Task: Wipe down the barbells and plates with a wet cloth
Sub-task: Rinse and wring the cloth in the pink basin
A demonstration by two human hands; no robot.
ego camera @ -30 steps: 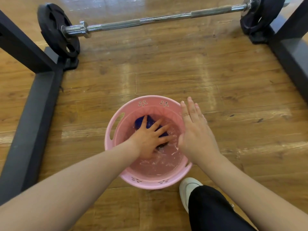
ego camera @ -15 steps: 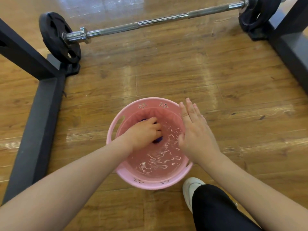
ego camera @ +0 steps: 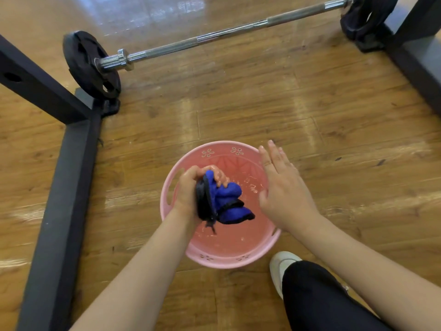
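A pink basin (ego camera: pixel 176 240) with water stands on the wooden floor in front of me. My left hand (ego camera: pixel 191 187) grips a wet blue cloth (ego camera: pixel 224 199) with black trim, bunched up and lifted above the water. My right hand (ego camera: pixel 284 189) is flat with straight fingers over the basin's right rim and holds nothing. A steel barbell (ego camera: pixel 229 32) lies across the far floor, with a black plate (ego camera: pixel 88 63) at its left end and another black plate (ego camera: pixel 367 13) at its right end.
Black rack beams run along the floor on the left (ego camera: pixel 64 187) and at the far right (ego camera: pixel 415 51). My white shoe (ego camera: pixel 281 263) and black trouser leg (ego camera: pixel 322 297) sit just right of the basin. Bare wooden floor lies between basin and barbell.
My left hand closed on the cloth under the water and lifted it out of the basin. My right hand stayed beside the right rim.
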